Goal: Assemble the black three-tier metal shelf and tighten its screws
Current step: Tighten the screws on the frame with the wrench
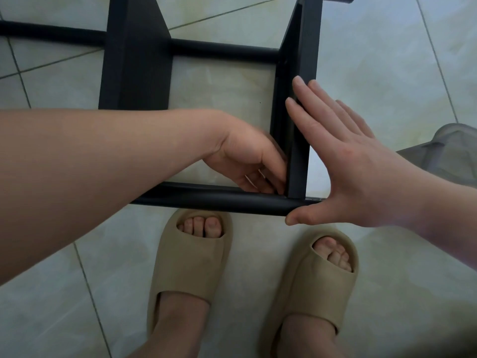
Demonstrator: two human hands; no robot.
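Note:
The black metal shelf (pixel 136 60) lies on its side on the tiled floor, seen from above. Its near round tube (pixel 206 198) runs across just beyond my feet and meets a flat black shelf panel (pixel 307 47) at the right. My left hand (pixel 245 156) reaches inside the frame to that inner corner; its fingertips are against the joint and hidden, and no screw shows. My right hand (pixel 348 164) lies flat with straight fingers pressed on the panel's outer side, thumb at the tube's end.
My feet in beige slippers (pixel 191 254) (pixel 317 275) stand just behind the near tube. A far tube (pixel 222 50) links the two panels. Grey fabric (pixel 451 151) lies at the right edge. Pale floor tiles (pixel 387 60) surround the shelf.

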